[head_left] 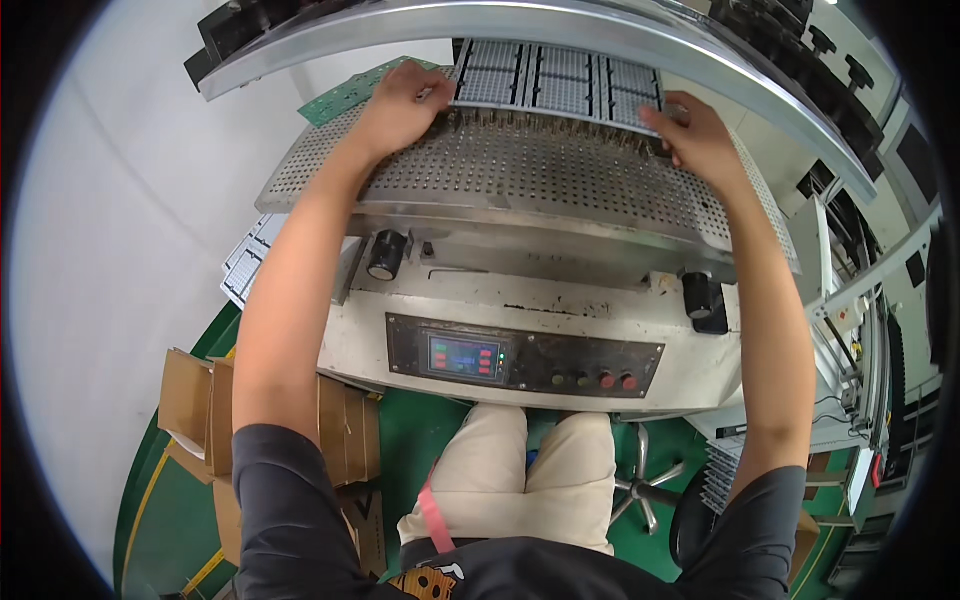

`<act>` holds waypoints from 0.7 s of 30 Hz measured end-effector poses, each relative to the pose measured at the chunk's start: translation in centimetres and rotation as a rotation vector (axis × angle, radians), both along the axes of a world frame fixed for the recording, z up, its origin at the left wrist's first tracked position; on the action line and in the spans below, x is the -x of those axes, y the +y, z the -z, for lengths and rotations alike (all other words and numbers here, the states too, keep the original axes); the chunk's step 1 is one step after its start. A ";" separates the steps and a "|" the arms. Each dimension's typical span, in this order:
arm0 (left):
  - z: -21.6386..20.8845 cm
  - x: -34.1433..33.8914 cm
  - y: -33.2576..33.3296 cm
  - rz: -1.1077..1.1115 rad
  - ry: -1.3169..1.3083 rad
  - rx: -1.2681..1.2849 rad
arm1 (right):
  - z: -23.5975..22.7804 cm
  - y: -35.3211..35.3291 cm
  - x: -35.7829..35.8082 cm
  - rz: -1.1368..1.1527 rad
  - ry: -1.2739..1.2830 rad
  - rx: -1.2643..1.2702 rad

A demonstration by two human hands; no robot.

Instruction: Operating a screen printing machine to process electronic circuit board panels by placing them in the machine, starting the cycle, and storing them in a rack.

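Gridded panel (563,80) between left hand (403,112), grip unclear; and right hand (698,138), clamped on corner

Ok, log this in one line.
gridded panel: far side of perforated plate; left hand: at panel's left end; right hand: at its right end

Floor: green (405,430), with a yellow line (147,508) at lower left.
Left side: broad, plain white surface (130,250); whether wall or tabletop cannot be told.
Cartons: brown cardboard boxes (350,430), flaps open, standing on the floor at lower left.
Seating: shiny metal star-shaped chair base (641,487); dark rounded seat (688,535) beside it.
Right side: pale metal framework (875,268), slanting, details blurred toward the rim.
Light: bright, fairly even.
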State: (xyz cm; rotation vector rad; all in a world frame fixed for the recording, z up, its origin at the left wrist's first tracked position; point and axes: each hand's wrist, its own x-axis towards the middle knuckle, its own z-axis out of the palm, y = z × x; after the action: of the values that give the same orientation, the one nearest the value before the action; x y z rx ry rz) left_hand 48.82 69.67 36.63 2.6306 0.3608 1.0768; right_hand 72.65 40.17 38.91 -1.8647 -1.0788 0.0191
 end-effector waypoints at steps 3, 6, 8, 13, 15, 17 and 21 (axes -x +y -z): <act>0.8 -0.2 0.9 -0.110 0.067 -0.058 | 1.1 1.9 -0.9 0.025 -0.092 0.115; 1.2 -0.1 0.6 -0.184 0.126 -0.072 | 1.1 1.8 -1.4 0.044 -0.092 0.119; 1.0 -0.3 0.1 -0.206 0.147 -0.063 | 1.6 1.8 -2.0 0.056 -0.118 0.112; 1.1 -0.2 0.1 -0.252 0.173 -0.071 | 1.7 1.9 -2.2 0.053 -0.177 0.115; 0.9 -0.3 0.2 -0.236 0.179 0.001 | 1.6 1.9 -2.2 0.039 -0.177 0.127; 0.6 -0.3 0.0 -0.224 0.183 0.038 | 1.4 1.9 -2.3 0.092 -0.175 0.170; 0.1 -0.8 -0.4 -0.240 0.272 0.067 | 2.3 0.7 -1.4 0.173 -0.301 0.136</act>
State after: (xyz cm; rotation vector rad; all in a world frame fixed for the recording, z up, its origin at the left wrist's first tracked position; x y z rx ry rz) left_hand 49.67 69.31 36.52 2.7263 0.7735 0.7531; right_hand 74.09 40.85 36.65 -2.1251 -1.1359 -0.3040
